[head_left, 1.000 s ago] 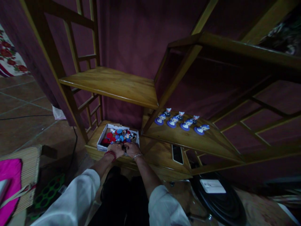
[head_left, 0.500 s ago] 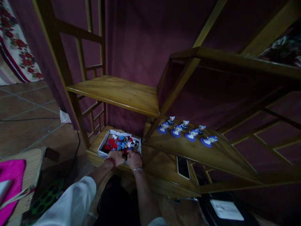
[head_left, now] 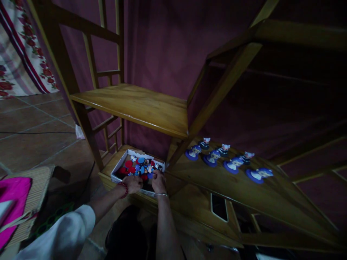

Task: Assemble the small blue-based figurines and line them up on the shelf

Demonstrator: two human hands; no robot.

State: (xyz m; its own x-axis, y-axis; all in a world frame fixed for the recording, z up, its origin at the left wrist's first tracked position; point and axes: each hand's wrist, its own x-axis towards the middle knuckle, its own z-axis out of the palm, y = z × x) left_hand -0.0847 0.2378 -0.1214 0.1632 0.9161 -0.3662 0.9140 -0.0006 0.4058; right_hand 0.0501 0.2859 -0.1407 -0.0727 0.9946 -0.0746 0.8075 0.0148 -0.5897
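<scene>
A shallow white cardboard box [head_left: 116, 176] sits on the low wooden shelf, with a jumble of small figurines [head_left: 148, 168] and red and blue round pieces [head_left: 130, 169] inside. My left hand [head_left: 132, 184], with a red bead bracelet at the wrist, is over the box's near edge, its fingers curled. My right hand [head_left: 159, 181], wearing a silver bangle, is over the near right part of the box with fingers bent together. Whatever either hand holds, if anything, is too small and dark to make out.
Several figurines on blue-purple bases [head_left: 233, 164] stand in a row on the right shelf [head_left: 189, 172], with dark-based ones [head_left: 224, 150] behind. A phone-like dark slab [head_left: 219, 207] lies below. A wooden shelf board [head_left: 135, 106] overhangs the box. A bamboo-topped stool [head_left: 40, 184] is at left.
My hands have drawn apart a little, the right one rising slightly within the box area. The view has shifted, bringing the figurine row nearer and further right.
</scene>
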